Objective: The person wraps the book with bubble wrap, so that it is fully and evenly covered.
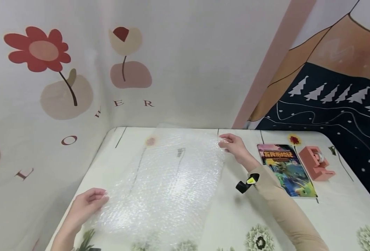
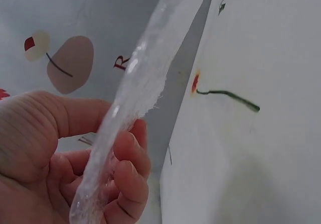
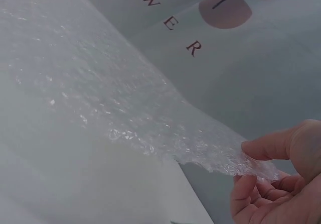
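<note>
Holding bubble wrap (image 1: 166,181) over the table (image 1: 227,212) | left hand (image 1: 85,205) and right hand (image 1: 236,147) had a pinched-tight grip on its edges, prob to spread it out | book (image 1: 286,170) sat off right, maybe for room

Book (image 1: 288,170) and coral-pink tape dispenser (image 1: 309,165), on white flower-printed table (image 1: 345,205).
Book flat, colourful cover up; dispenser just beside it. Behind, I see a pale floral backdrop (image 1: 185,66); to its right, a navy-and-brown panel (image 1: 338,78) with white trees (image 1: 316,93).

Red letters (image 1: 118,103) L, O, W, E and R stand on the white backdrop (image 1: 197,69).
</note>
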A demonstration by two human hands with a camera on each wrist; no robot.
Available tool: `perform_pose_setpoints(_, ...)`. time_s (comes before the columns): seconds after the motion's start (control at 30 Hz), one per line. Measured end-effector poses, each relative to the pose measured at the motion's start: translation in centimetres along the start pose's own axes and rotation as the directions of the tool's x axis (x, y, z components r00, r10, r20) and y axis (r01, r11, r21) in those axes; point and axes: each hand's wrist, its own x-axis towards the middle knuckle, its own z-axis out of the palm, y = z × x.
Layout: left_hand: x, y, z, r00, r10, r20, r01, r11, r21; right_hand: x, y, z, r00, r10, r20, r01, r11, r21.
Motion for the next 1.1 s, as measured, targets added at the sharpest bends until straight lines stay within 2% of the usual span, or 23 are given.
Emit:
perform_pose_setpoints(0.43,1.4,2.0,2.3,0.995,0.044,0.086,-0.044,0.999,0.001,-3.5,2.4,-4.3,0.997,0.050,-0.061,-0.049,0.998,0.030)
perform_pose_setpoints(0.8,2.6,4.6,4.4,0.980,0.128,0.152,-0.129,0.992,-0.008,-6.2,4.6,-7.5,0.987,0.048,-0.156,-0.049,0.999,0.000)
perform_pose_setpoints(1.1,3.4,5.9,6.3,0.972,0.150,0.181,-0.149,0.989,-0.020,-7.4,5.9,-9.7,0.981,0.078,-0.176,-0.070,0.996,0.054)
